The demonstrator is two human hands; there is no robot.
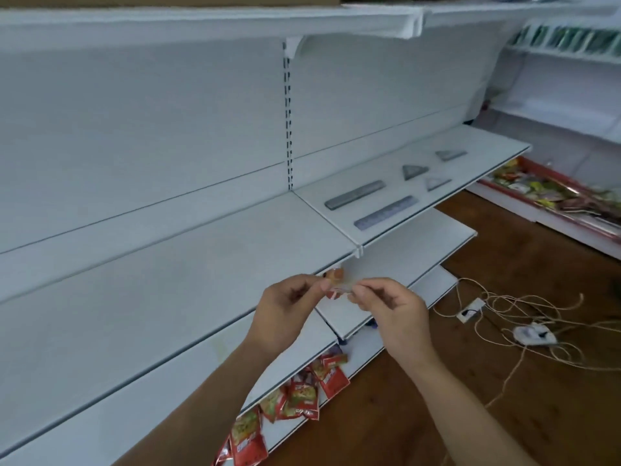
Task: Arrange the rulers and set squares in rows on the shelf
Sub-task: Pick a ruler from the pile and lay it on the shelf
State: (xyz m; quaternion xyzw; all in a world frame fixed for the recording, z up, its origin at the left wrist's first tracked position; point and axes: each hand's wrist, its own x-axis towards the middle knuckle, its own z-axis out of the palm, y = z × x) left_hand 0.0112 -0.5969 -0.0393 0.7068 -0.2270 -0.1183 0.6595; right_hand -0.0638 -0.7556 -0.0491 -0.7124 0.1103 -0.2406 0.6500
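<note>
1. Hands: left hand [285, 314] and right hand [393, 311] were raised close together before the shelf's front edge. Fingers were curled, and each pinched one end of a small clear piece [340, 290], too blurred to identify.
2. Shelf [168, 280]: white, long, in two sections. All rulers and set squares lay on the right section.
3. Floor [504, 415]: brown wood, right of the shelving.
4. Cords [524, 307]: a pale tangle on the floor.
5. Packets [302, 396]: red and green, heaped on the lowest tier below the hands.
6. Dark ruler [354, 195]: lay flat, toward the back.
7. Pale ruler [386, 212]: lay flat, just in front and roughly parallel.
8. Set squares, right of the rulers and apart from one another: near square [415, 171], front square [438, 183], far square [451, 154].
</note>
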